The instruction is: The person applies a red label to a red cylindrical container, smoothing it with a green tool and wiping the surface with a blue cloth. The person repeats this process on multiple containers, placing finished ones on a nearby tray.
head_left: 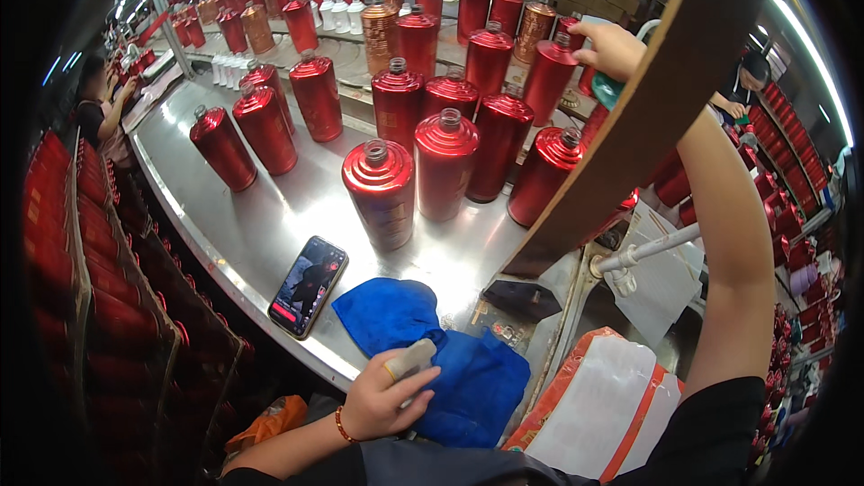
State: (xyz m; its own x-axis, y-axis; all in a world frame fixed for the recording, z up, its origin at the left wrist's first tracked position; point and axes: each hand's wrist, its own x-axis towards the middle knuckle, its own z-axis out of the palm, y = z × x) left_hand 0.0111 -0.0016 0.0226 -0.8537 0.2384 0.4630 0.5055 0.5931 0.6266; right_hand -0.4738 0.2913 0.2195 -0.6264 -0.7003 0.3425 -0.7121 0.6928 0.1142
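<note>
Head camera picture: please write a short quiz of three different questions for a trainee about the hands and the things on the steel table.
1. True or false: the left hand rests on the blue cloth.
2. What does the right hand touch? A) the smartphone B) the neck of a red bottle C) the white pipe
3. Fill in: the smartphone lies to the ____ of the blue cloth, on the steel table.

Key: 1 true; 2 B; 3 left.
</note>
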